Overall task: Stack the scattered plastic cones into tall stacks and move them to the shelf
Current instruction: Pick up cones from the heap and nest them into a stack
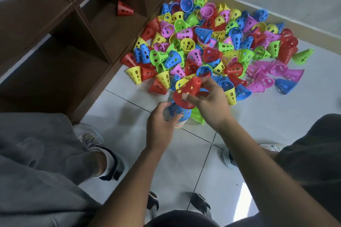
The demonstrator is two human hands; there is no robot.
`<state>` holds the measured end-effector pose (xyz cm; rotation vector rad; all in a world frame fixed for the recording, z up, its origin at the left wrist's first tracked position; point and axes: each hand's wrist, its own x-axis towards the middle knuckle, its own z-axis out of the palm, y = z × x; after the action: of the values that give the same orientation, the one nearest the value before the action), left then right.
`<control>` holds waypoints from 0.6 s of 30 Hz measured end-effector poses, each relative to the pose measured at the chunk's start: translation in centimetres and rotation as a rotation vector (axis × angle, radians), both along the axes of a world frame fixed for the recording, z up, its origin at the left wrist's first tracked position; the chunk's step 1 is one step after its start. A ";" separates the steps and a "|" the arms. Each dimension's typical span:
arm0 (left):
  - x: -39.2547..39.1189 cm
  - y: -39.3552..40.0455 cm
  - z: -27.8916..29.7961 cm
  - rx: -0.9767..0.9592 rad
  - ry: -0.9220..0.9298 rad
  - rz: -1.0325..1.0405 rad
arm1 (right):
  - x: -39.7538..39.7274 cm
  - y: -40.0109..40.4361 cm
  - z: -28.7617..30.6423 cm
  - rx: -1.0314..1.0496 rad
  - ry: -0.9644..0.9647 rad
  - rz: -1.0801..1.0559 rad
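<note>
Plastic, thin-walled and full of holes, the red cone [186, 91] should weigh next to nothing and flex a little if squeezed, so a light pinch at its wall is grip enough. The right hand [210, 103] pinches it so, tilted just above the stack [180, 114], which the left hand [160, 125] grips near its blue top; how tall that stack stands is hard to tell. Beyond lies the heap of cones [212, 46], beside the shelf [55, 46].
</note>
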<state>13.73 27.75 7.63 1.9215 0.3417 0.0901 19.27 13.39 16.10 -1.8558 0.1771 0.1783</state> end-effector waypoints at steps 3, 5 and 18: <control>0.1 2.1 -0.9 0.127 -0.020 -0.016 | -0.4 0.5 -1.3 -0.063 0.011 0.047; 0.8 3.3 -1.5 0.168 -0.012 -0.011 | -0.6 0.8 -2.2 -0.072 0.025 0.058; 5.3 4.1 -8.6 0.127 0.252 -0.095 | -1.2 0.5 -6.7 -0.242 -0.014 0.157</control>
<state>19.03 31.81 -0.94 2.0767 0.4197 -0.1991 18.07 13.88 9.39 -2.1123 0.0443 0.2615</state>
